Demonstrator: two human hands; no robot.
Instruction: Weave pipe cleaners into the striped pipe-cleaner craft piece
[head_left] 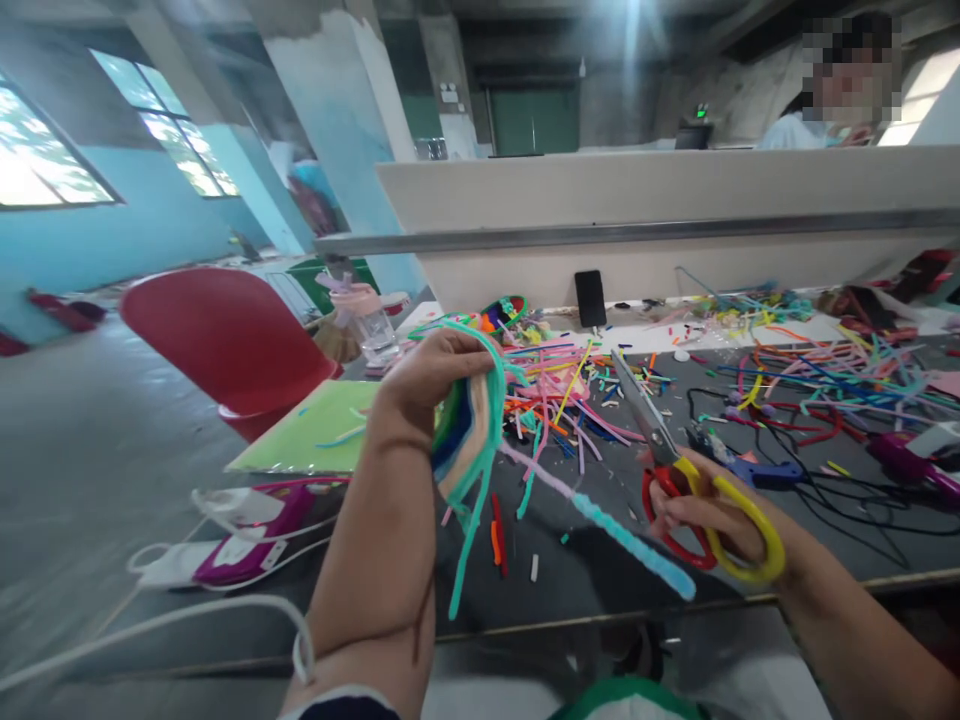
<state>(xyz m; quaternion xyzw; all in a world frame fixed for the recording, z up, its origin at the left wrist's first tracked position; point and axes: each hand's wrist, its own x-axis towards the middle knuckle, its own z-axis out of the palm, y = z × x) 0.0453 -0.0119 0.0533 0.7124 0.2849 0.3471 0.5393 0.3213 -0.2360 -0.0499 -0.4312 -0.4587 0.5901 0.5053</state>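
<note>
My left hand (433,372) is raised above the dark table (585,580), fingers closed round a bunch of pipe cleaners (471,430) in teal, green, blue and pale pink that hang down from it. A long light-blue and lilac pipe cleaner (622,535) trails toward the table's front edge. My right hand (701,505) grips scissors (675,470) with red and yellow handles. Their blades look closed and point up and left, toward a heap of cut pipe cleaner pieces (562,395).
More pipe cleaners (840,370) and black cables lie at the right, beside a blue glue gun (739,462) and a purple tool (911,462). A green sheet (315,430), a purple device (240,545), a bottle (371,325), a phone (590,297) and a red chair (225,335) surround the table. A person sits behind the partition (660,215).
</note>
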